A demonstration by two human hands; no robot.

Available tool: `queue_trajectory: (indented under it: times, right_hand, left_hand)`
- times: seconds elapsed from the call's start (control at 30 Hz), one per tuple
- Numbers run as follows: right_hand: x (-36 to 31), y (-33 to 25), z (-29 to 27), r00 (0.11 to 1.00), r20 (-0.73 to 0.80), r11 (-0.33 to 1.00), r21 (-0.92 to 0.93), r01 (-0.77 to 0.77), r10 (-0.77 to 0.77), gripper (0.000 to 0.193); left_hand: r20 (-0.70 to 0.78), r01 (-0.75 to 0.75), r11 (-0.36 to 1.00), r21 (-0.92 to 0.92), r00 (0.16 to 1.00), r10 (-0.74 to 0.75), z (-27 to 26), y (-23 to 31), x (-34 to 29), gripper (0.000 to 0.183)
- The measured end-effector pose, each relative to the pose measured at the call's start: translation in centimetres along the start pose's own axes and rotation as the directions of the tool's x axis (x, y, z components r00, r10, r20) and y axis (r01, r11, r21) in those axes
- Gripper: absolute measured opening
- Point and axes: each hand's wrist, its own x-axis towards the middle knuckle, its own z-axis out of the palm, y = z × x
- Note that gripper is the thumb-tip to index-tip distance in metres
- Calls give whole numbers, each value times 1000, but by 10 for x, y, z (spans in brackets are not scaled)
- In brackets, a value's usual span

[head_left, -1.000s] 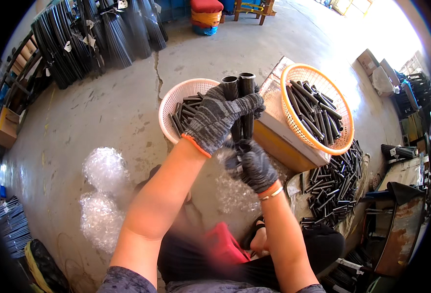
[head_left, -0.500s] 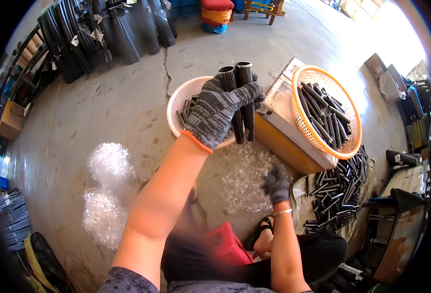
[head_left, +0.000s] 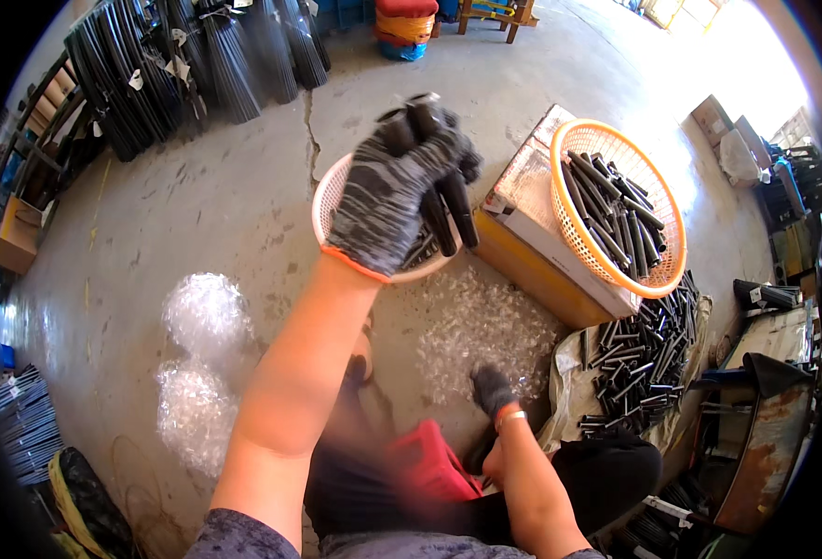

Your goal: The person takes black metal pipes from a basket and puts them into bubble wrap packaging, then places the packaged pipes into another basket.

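A gloved left hand (head_left: pixel 387 197) curls its fingers around two black tubes (head_left: pixel 457 205) above a pink basket (head_left: pixel 329 191); on the right hand (head_left: pixel 493 388), finger position is unclear.

Your left hand (head_left: pixel 385 191) wears a knit glove (head_left: pixel 373 219) streaked grey and black, with an orange cuff (head_left: pixel 359 265). Your right hand (head_left: pixel 492 388) has a dark glove (head_left: pixel 495 393), then a pale bracelet (head_left: pixel 512 416). Lower left, your sleeve (head_left: pixel 251 531) is mottled grey; your trousers (head_left: pixel 608 475) are black.
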Motion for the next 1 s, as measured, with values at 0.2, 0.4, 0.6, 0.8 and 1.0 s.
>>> queue_trajectory:
  times: [0.2, 0.4, 0.6, 0.8, 1.0]
  right_hand:
    - [-21, 21, 17, 781, 371, 111, 868, -484, 503, 60]
    - [88, -70, -230, 938, -318, -264, 901, 343, 135, 57]
    - [74, -77, -164, 746, -661, 828, 370, 421, -83, 28]
    - [-14, 1, 34, 853, 411, 854, 261, -449, 323, 35]
    - [61, -15, -119, 899, 64, -18, 998, -62, 433, 65]
  left_hand:
    - [-39, 153, 978, 140, 988, -149, 0, -17, 3, 21]
    - [78, 183, 977, 110, 978, -192, 3, -29, -2, 27]
    - [20, 143, 968, 206, 988, -150, 1, -14, -1, 23]
    - [-43, 75, 996, 40, 996, -73, -9, -4, 3, 21]
    - [-24, 174, 965, 195, 985, -172, -3, -16, -3, 22]
